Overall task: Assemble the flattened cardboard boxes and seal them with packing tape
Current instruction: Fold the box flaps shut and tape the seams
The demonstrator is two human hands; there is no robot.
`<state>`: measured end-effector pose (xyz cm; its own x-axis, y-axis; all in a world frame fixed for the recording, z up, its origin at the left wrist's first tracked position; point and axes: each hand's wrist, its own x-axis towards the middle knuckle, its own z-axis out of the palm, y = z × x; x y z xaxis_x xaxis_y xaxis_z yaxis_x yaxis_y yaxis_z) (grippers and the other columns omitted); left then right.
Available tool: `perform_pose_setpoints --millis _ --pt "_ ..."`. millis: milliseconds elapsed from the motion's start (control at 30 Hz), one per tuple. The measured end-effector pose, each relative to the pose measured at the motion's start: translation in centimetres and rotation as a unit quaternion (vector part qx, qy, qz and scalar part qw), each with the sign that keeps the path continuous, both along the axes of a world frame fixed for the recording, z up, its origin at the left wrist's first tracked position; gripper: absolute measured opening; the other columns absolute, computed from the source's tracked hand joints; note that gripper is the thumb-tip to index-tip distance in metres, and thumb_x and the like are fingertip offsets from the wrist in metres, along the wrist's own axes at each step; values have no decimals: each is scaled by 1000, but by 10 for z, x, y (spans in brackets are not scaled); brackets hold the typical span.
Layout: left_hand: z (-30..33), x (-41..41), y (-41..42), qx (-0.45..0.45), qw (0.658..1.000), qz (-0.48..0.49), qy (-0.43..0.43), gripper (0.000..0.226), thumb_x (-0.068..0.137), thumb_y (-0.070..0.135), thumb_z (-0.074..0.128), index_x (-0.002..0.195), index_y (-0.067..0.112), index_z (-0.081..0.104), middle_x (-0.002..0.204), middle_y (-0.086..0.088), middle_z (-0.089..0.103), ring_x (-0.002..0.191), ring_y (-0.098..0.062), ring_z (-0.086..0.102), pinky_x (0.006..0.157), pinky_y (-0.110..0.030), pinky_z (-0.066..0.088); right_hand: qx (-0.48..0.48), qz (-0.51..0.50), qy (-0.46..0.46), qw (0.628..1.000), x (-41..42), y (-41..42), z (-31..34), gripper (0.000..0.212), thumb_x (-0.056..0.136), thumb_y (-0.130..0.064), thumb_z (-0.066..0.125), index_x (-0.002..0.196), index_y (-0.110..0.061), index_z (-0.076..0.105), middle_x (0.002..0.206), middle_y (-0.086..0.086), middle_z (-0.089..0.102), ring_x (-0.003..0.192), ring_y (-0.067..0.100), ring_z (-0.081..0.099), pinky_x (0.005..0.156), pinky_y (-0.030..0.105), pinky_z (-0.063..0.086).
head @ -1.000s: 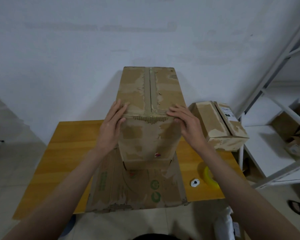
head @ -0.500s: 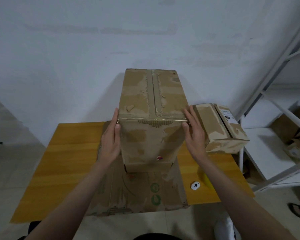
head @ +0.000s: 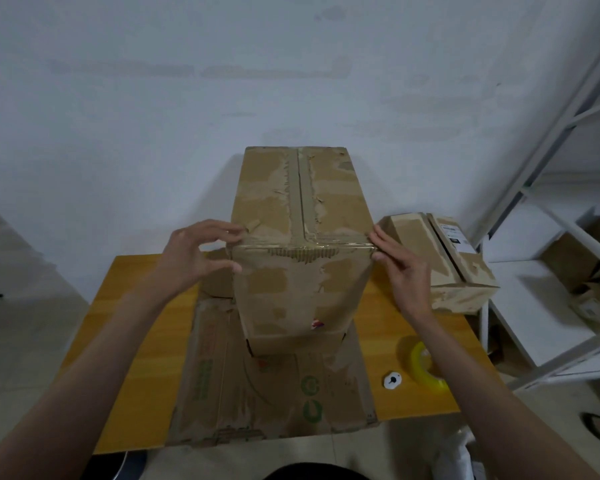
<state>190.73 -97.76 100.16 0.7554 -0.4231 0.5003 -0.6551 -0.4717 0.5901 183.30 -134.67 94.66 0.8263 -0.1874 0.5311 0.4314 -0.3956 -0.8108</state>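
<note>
While flanking box (head: 302,271), both hands (head: 194,258) curled

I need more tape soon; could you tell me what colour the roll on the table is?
The tape roll is yellow, seen in the head view.

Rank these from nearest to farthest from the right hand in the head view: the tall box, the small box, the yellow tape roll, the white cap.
1. Tall box: the right hand touches its top right corner.
2. Small box: just right of the hand.
3. Yellow tape roll and white cap: on the table's near right; too close to rank.
</note>
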Motion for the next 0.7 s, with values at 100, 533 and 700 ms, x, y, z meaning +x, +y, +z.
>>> perform_pose_setpoints --millis 100,533,700 --pt "5 4 -21 18 1000 -3 19 45 68 32 86 111 20 77 118 7 70 113 -12 62 101 -41 51 12 30 11 999 6 -5 8 29 87 -7 72 116 -9 73 130 3 66 125 12 59 101 27 50" --pt "-33 8 -41 127 987 49 -85 59 100 58 43 149 26 44 160 6 32 148 -6 27 121 -43 29 -6 33 15 999 15 -15 12 20 86 -19 74 104 -11 78 120 1 69 116 13 63 95 32 54" --pt "-20 -3 -75 225 958 57 -170 56 98 55 43 147 29 43 167 -1 14 154 -19 12 124 -47 16 -17 31 20 999 15 -15 14 21 85 -17 76 105 -14 78 120 -1 68 115 12 63 94 32 55"
